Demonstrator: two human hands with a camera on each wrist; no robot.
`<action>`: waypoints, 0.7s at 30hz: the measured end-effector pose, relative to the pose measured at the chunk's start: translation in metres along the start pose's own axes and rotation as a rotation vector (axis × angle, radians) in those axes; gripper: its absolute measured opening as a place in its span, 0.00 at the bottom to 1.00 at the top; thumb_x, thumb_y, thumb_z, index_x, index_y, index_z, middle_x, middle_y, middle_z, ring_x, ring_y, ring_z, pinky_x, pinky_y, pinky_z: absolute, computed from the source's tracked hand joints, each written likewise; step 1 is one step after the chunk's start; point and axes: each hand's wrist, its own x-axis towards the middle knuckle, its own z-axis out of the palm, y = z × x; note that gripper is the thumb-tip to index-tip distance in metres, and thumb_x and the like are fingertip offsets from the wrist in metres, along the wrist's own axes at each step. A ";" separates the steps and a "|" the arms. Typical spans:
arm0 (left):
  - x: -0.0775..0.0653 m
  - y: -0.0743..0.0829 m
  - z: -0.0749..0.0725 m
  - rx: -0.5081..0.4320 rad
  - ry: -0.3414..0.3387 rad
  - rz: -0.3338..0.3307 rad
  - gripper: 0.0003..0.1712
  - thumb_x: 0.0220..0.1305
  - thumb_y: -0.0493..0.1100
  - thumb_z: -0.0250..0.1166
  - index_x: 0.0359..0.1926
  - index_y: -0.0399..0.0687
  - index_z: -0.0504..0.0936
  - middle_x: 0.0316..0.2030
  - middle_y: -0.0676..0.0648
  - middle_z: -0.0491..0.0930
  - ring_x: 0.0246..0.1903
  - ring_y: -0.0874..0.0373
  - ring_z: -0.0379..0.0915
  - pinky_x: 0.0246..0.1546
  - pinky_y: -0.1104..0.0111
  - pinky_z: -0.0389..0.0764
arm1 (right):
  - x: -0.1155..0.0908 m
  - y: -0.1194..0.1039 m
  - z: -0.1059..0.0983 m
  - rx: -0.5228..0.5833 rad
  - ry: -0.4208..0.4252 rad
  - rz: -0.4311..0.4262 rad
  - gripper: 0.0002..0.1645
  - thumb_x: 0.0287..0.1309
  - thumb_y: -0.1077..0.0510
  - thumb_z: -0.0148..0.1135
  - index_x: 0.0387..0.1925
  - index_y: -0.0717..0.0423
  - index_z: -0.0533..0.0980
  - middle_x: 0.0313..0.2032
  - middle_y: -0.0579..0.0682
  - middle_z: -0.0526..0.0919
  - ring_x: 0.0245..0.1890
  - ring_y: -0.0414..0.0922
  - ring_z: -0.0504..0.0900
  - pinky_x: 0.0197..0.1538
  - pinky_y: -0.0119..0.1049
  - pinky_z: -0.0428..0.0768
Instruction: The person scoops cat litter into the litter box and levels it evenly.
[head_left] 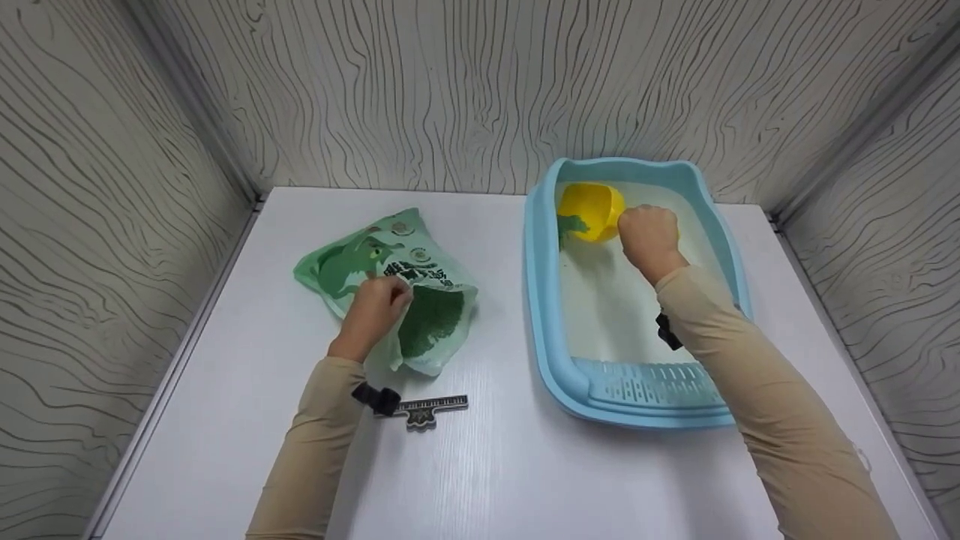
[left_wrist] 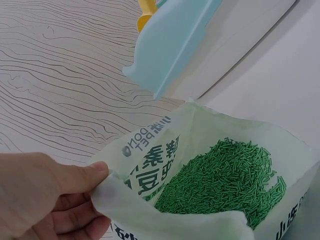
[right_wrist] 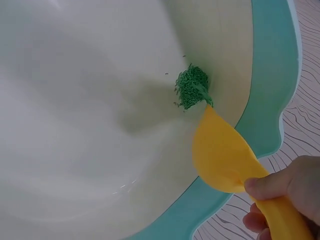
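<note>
My right hand (head_left: 651,238) grips the handle of a yellow scoop (right_wrist: 222,152) over the far left part of a blue litter box (head_left: 546,315). The scoop is tilted, and green litter pellets (right_wrist: 192,89) run off its tip onto a small pile on the box's pale floor. On the left, my left hand (head_left: 375,311) pinches the rim of a green-and-white litter bag (left_wrist: 165,225) between thumb and fingers. The bag lies with its mouth held wide, and many green pellets (left_wrist: 220,180) show inside it.
A dark, ornate metal clip (head_left: 424,411) lies on the white table (head_left: 495,465) near my left wrist. The litter box has a slotted grate (head_left: 652,384) at its near end. Wood-patterned panels (head_left: 450,90) stand behind and on both sides.
</note>
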 end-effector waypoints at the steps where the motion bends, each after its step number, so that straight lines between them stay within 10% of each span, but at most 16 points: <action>1: 0.000 0.000 0.000 0.001 0.000 0.003 0.07 0.64 0.33 0.60 0.34 0.34 0.83 0.34 0.38 0.85 0.36 0.49 0.81 0.41 0.58 0.81 | 0.000 0.000 0.000 -0.006 0.011 0.000 0.11 0.60 0.66 0.57 0.23 0.69 0.76 0.17 0.57 0.74 0.19 0.49 0.70 0.29 0.44 0.83; 21: -0.001 -0.002 0.001 0.007 0.039 0.049 0.07 0.63 0.32 0.60 0.32 0.34 0.83 0.32 0.38 0.85 0.35 0.48 0.81 0.39 0.57 0.81 | -0.003 0.001 0.003 -0.022 0.063 0.000 0.07 0.58 0.68 0.59 0.27 0.71 0.76 0.21 0.62 0.79 0.24 0.55 0.81 0.29 0.46 0.83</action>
